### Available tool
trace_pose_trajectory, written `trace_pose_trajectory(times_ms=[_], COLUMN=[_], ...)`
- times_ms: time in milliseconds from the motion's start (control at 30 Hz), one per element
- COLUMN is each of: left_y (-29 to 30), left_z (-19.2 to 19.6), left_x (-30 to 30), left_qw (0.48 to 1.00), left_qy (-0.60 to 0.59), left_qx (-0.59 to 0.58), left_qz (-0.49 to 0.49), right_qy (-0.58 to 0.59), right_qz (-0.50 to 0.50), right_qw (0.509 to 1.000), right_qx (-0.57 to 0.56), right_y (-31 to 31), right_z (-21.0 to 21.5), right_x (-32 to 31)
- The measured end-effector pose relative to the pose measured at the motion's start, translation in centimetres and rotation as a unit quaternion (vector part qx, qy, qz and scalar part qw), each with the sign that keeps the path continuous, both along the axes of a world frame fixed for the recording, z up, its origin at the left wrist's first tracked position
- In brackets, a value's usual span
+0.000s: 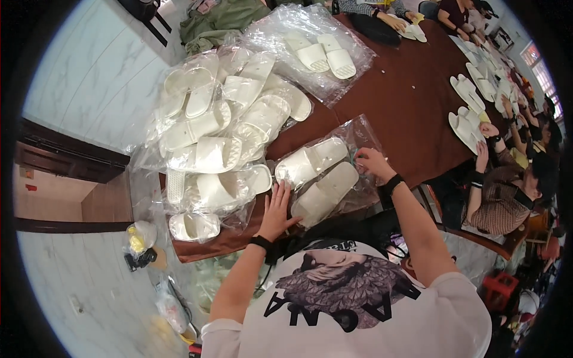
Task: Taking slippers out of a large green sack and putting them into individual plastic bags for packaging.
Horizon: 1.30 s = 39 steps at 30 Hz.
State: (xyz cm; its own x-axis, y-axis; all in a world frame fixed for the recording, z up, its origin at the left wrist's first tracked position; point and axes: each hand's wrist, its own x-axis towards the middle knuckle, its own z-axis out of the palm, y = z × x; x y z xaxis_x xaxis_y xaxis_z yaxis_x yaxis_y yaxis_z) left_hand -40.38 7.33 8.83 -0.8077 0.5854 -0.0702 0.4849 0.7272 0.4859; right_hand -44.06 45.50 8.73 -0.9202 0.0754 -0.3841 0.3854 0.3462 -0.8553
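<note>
In front of me on the brown table lies a pair of cream slippers (324, 190) inside a clear plastic bag (365, 132). My left hand (276, 210) rests flat with fingers apart at the left end of the pair, its fingertips by the bag's edge. At the bag's right end, the fingers of my right hand (373, 164) are closed on the bag's edge, where a small greenish bit shows. What exactly sits between those fingertips is partly hidden.
Bagged cream slippers (203, 140) are heaped on the table's left. Beyond the pair lie clear bags (310, 36) with two slippers on top. Across the brown table (400, 101), other people handle slippers (467, 128). A marble-patterned wall (77, 65) stands left; a red stool (499, 289) is at lower right.
</note>
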Motion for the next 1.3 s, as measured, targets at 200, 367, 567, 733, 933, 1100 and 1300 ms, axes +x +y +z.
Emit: trace_pose_trajectory(times_ms=[200,367,567,733,933,1100,1300], left_y=[0.2,0.5,0.5,0.0,0.8,0.7,0.8], left_z=[-2.5,-2.5,-2.2,-2.6,-2.3,-2.4,-2.5], left_x=[0.3,0.3,0.1,0.3,0.3,0.5,0.3], left_qw=[0.996,0.995,0.998,0.997,0.994,0.992,0.993], left_qy=[0.036,0.057,0.043,0.047,0.064,0.076,0.072], left_qx=[-0.076,-0.079,-0.053,-0.063,-0.093,-0.099,-0.093], left_qz=[0.001,0.004,0.005,0.002,0.013,0.013,0.015], right_qy=[-0.028,0.047,0.022,0.067,0.21,0.101,0.054], right_qz=[0.005,0.019,-0.102,-0.108,-0.139,-0.198,-0.193], right_qw=[0.999,0.979,0.983,0.985,0.964,0.972,0.978], right_qx=[-0.033,-0.199,-0.149,-0.121,-0.089,-0.07,-0.065], right_y=[-2.0,-4.3,-5.5,-6.8,-0.3,4.1,3.4], right_z=[1.3,-0.4,-2.8,-1.6,-0.7,5.8,0.9], right_x=[-1.1,-2.3,-3.3,-3.4,-3.8,-1.4,1.0])
